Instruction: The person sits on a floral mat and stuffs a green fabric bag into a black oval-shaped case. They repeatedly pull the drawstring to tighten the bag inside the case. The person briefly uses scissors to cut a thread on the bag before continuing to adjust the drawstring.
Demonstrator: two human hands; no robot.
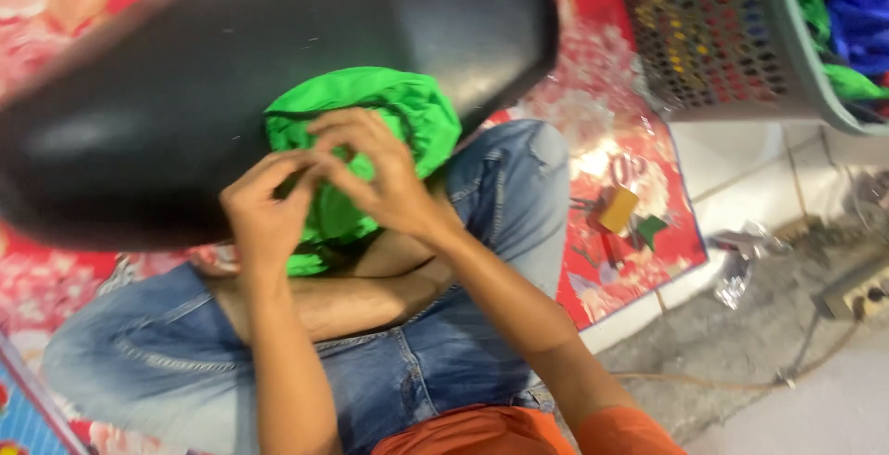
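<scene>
A bright green piece of cloth (407, 112) is bunched over the edge of a large black padded seat (185, 75) that rests against my lap. My left hand (264, 210) and my right hand (375, 173) meet on the green cloth, both pinching its folds near the middle. My legs in blue jeans (482, 325) are crossed under the seat. The lower part of the cloth is hidden behind my hands.
A red flowered mat (611, 75) covers the floor. A grey perforated basket (732, 38) with green and blue cloth stands at the upper right. Small yellow and green scraps (630, 214) lie on the mat. A power strip (857, 293) and cable lie on bare concrete at right.
</scene>
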